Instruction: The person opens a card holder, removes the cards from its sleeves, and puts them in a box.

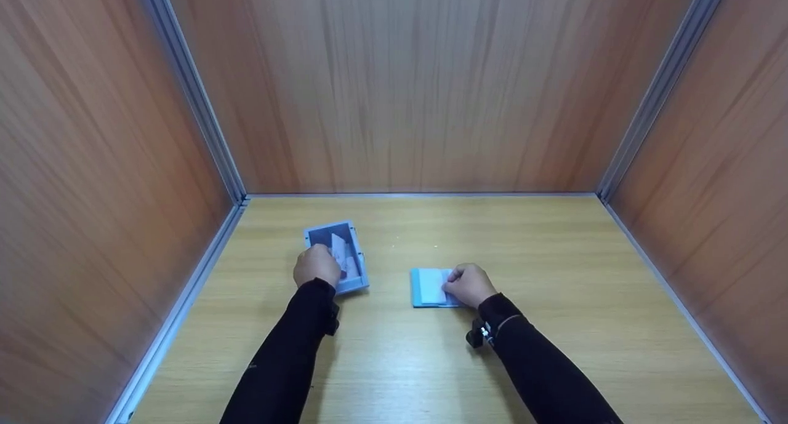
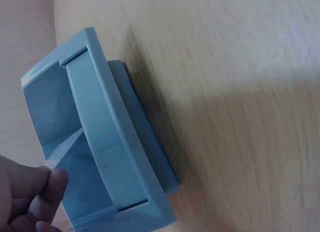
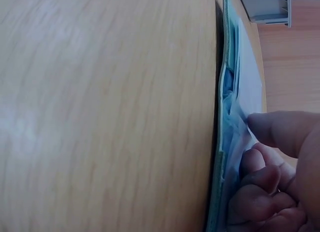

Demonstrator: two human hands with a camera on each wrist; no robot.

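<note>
A small open blue plastic box (image 1: 361, 271) stands left of the table's middle, with pale cards (image 1: 340, 249) leaning inside it. My left hand (image 1: 317, 265) sits over its near end; in the left wrist view its fingertips (image 2: 37, 189) pinch a thin pale card (image 2: 66, 146) inside the box (image 2: 117, 142). To the right, a flat blue lid (image 1: 417, 290) lies on the table with a white card (image 1: 432, 285) on it. My right hand (image 1: 469, 284) rests on its right side, fingers (image 3: 265, 177) curled and pinching the white card (image 3: 250, 77) against the lid (image 3: 220, 157).
Wood-grain walls close in the tabletop (image 1: 554, 258) on the left, back and right, with aluminium rails (image 1: 215, 147) along the corners and floor edges. Black sleeves and wrist-camera straps (image 1: 477, 335) cover both forearms. The blue box (image 3: 265, 7) shows at the right wrist view's top.
</note>
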